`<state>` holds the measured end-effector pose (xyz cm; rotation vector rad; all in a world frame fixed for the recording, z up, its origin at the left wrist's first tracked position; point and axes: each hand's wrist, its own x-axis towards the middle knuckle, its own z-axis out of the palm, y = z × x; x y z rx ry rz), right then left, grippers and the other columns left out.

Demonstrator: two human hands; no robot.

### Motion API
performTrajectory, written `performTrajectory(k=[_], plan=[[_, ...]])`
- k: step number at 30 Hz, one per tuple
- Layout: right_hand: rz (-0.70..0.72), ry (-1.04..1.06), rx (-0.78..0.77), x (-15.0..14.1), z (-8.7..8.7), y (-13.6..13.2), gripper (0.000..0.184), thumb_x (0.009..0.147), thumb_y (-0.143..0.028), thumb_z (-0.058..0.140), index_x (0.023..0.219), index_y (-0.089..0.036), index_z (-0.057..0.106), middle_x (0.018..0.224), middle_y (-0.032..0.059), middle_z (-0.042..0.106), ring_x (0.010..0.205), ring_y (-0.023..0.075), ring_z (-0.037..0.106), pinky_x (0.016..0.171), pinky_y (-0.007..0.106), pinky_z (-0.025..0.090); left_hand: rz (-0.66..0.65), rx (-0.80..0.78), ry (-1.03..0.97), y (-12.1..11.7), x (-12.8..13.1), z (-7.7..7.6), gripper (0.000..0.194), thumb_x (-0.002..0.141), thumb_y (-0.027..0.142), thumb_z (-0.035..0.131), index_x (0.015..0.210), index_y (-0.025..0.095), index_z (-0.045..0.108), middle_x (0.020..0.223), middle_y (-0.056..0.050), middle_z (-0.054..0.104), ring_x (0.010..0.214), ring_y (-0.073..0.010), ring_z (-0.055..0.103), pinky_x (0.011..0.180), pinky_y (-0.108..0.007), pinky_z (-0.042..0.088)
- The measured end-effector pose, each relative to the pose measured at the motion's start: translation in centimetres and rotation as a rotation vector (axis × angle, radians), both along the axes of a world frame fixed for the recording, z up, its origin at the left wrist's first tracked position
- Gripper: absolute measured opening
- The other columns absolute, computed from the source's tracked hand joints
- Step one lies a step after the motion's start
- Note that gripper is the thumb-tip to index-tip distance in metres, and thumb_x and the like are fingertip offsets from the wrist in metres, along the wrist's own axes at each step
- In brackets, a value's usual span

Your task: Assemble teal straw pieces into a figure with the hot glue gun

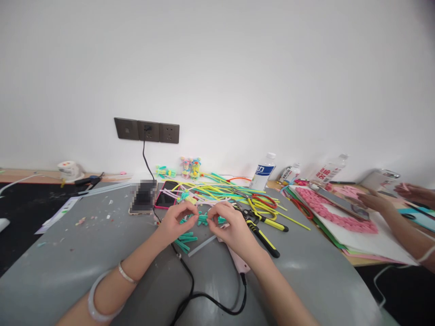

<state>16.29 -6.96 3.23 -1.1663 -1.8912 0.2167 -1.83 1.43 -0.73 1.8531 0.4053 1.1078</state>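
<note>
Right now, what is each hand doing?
Left hand: fingers pinched on a teal straw piece.
Right hand: fingers pinched on the same piece.

Bare grey table (84,253) is lying open across the lower left of the frame, only small scraps dotting it. In the centre, the left hand (175,222) and right hand (231,226) are crowding over teal straw pieces (186,240). A black cable (190,290) is snaking through the lower middle. Pliers (263,228) and a tangle of straws (220,190) are blocking the centre right; a phone (142,197) is sitting left of them. Another person's hand (374,201) is occupying the right edge.
</note>
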Motion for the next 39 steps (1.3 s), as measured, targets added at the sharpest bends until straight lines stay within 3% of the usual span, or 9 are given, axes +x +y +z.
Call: performTrajectory(k=[8,13,21,28,34,39], plan=[[0.055,0.236,-0.201,0.5,-0.4,0.4,0.004,0.091,-0.021,0.058,0.094,-0.021,0.06,0.084,0.0026,0.065,0.073,0.0167,0.062,0.067,0.028,0.05,0.054,0.032,-0.001,0.3,-0.1,-0.2,0.01,0.088,0.025,0.059,0.082,0.017,0.064,0.077,-0.003,0.063,0.074,-0.0165,0.058,0.069,-0.025,0.048],[0.138,0.336,-0.313,1.1,-0.3,1.4,0.009,0.091,-0.028,0.058,0.088,-0.021,0.061,0.078,0.001,0.063,0.07,0.0165,0.061,0.065,0.028,0.05,0.073,0.072,-0.003,0.3,0.0,-0.3,0.009,0.089,0.024,0.06,0.083,0.018,0.065,0.08,-0.004,0.065,0.077,-0.0173,0.06,0.071,-0.026,0.049],[0.142,0.279,-0.257,1.2,-0.3,2.6,0.006,0.084,-0.017,0.056,0.085,-0.021,0.061,0.076,-0.0005,0.06,0.068,0.0148,0.057,0.064,0.027,0.046,0.134,0.105,-0.018,0.6,0.0,-1.2,0.006,0.088,0.021,0.061,0.084,0.018,0.064,0.08,-0.005,0.065,0.078,-0.018,0.061,0.073,-0.028,0.048],[0.135,0.273,-0.22,0.3,-0.8,3.1,0.009,0.081,-0.015,0.055,0.085,-0.022,0.058,0.069,-0.0025,0.055,0.06,0.0135,0.053,0.059,0.025,0.044,0.186,0.146,-0.02,0.5,0.1,-0.8,0.008,0.088,0.017,0.058,0.081,0.019,0.061,0.079,-0.004,0.063,0.077,-0.0174,0.059,0.073,-0.027,0.048],[0.175,0.239,-0.21,0.0,-0.5,4.9,0.011,0.076,-0.012,0.053,0.08,-0.022,0.055,0.07,-0.0023,0.056,0.057,0.0124,0.05,0.055,0.024,0.042,0.231,0.088,-0.04,0.9,-0.1,-0.7,0.006,0.086,0.018,0.059,0.08,0.019,0.061,0.078,-0.004,0.061,0.076,-0.0177,0.059,0.071,-0.027,0.049],[0.167,0.253,-0.186,-0.5,-1.1,5.4,0.014,0.074,-0.012,0.05,0.08,-0.023,0.055,0.068,-0.0034,0.052,0.056,0.0122,0.048,0.054,0.024,0.039,0.236,0.017,-0.065,1.2,-0.1,-1.1,0.006,0.082,0.014,0.06,0.079,0.019,0.061,0.077,-0.003,0.061,0.075,-0.0168,0.06,0.071,-0.025,0.05]])
